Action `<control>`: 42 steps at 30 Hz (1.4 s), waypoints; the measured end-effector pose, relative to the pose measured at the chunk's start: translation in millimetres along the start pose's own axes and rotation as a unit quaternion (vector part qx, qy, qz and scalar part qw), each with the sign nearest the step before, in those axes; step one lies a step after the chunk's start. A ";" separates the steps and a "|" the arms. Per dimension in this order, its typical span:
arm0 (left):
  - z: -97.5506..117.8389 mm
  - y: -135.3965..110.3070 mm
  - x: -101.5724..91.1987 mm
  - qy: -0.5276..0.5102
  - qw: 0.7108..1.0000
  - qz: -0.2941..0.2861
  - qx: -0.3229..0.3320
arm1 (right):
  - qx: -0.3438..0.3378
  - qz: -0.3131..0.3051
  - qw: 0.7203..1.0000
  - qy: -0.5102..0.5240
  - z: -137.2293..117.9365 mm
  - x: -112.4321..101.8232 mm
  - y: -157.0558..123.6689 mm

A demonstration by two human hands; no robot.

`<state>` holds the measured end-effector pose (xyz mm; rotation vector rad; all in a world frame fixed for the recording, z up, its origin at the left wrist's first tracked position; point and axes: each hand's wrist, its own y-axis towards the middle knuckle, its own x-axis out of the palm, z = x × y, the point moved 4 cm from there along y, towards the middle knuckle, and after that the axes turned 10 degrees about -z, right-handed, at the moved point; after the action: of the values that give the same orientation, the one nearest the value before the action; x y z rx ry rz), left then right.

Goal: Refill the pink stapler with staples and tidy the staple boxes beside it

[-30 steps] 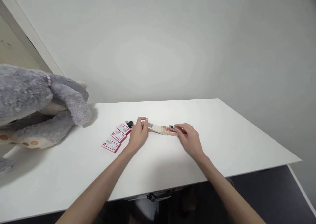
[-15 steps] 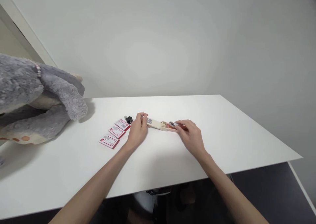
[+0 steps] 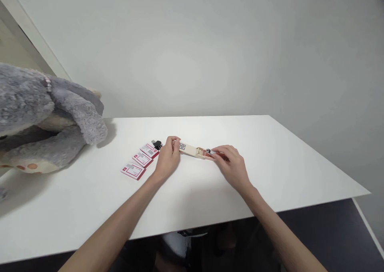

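Left grip (image 3: pixel 168 158) holds cream object (image 3: pixel 191 150); right grip (image 3: pixel 232 164), silver piece (image 3: pixel 210 151).

A grey plush toy (image 3: pixel 73 108) rests at left on a white table (image 3: pixel 285 172) before a pale wall (image 3: pixel 192 52).

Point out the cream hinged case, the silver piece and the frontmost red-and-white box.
cream hinged case (image 3: pixel 191 150): head view, flat cream section
silver piece (image 3: pixel 211 151): head view, its exposed end
frontmost red-and-white box (image 3: pixel 133 171): head view, middle of its top face
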<state>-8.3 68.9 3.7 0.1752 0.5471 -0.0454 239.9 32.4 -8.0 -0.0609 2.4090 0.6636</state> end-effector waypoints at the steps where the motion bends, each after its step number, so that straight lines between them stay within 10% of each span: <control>1: 0.2 0.0 0.0 0.000 1.000 0.000 0.001 | 0.000 -0.001 1.000 -0.002 0.1 0.1 -0.1; 24: -6.7 2.1 5.4 -0.047 0.998 -0.049 -0.003 | 0.045 0.054 0.997 0.015 5.5 -4.7 0.4; 35: -16.6 5.7 5.0 -0.102 0.995 -0.017 -0.002 | 0.183 0.106 0.934 0.288 26.6 -6.6 -0.6; 42: -14.8 3.5 4.6 -0.112 0.994 -0.014 -0.002 | 0.135 0.057 0.893 0.425 20.4 -5.2 5.0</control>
<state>-11.6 75.0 -10.6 0.1552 0.3261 -0.0900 254.6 45.8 -16.5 -0.1109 3.3568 0.3727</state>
